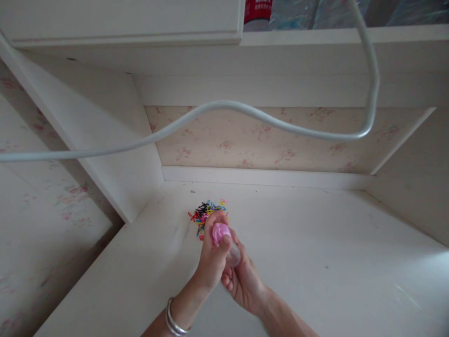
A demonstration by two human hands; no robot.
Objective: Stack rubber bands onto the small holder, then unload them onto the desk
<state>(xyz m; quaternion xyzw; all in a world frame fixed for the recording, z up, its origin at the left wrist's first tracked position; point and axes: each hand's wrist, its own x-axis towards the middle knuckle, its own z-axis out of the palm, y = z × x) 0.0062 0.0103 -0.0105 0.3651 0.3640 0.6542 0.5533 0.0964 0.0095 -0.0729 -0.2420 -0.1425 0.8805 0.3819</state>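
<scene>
Both hands meet over the white desk (pixel 315 243) around a small clear jar (pixel 234 255) with a pink lid (pixel 220 231). My right hand (pixel 242 281) wraps the jar's body from below. My left hand (pixel 212 257), with silver bangles at the wrist, closes its fingers on the pink lid. Just beyond the hands lies a heap of small colourful elastic bands (pixel 206 213) on the desk, partly hidden by my left fingers.
A thick white cable (pixel 245 110) hangs across the view at mid height. White side panels (pixel 105 140) wall in the desk nook, with floral wallpaper (pixel 263 140) at the back. A shelf (pixel 315 35) above carries a red-labelled container (pixel 257 10).
</scene>
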